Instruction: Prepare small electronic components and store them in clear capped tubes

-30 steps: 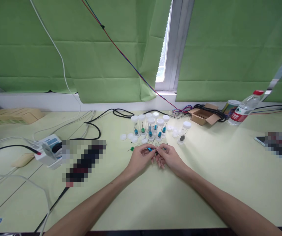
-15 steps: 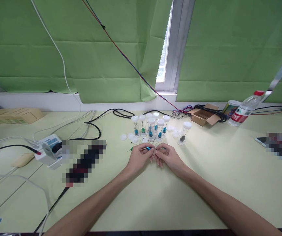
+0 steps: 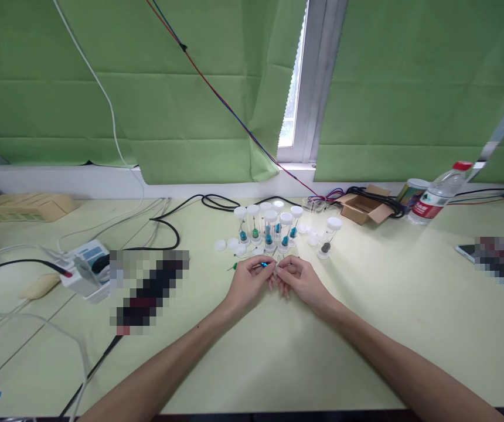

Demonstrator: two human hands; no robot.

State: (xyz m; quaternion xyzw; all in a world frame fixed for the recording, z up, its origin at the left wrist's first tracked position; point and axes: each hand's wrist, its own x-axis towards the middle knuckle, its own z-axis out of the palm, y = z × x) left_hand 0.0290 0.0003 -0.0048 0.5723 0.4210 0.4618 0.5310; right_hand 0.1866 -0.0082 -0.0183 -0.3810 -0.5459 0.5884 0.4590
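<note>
My left hand [image 3: 252, 276] and my right hand [image 3: 296, 276] meet fingertip to fingertip above the table, both closed in a pinch. Thin pale wire-like bits [image 3: 279, 258] show at the fingertips; what exactly is gripped is too small to make out. A shiny blue piece [image 3: 265, 264] shows at my left fingers. Just left of that hand lies a green piece with a thin pin [image 3: 235, 266]. Right behind the hands, several clear vials with white caps [image 3: 270, 231] stand upright, holding blue or green pieces on thin stems. One vial with a dark piece [image 3: 326, 247] stands apart, to the right.
Loose white caps [image 3: 220, 245] lie around the vials. Further back are black cables [image 3: 210, 202], an open cardboard box [image 3: 361, 208] and a water bottle [image 3: 439, 196]. At left sit a white power strip [image 3: 85, 264] and a blurred-out dark object [image 3: 150, 293]; a phone [image 3: 466, 252] lies far right.
</note>
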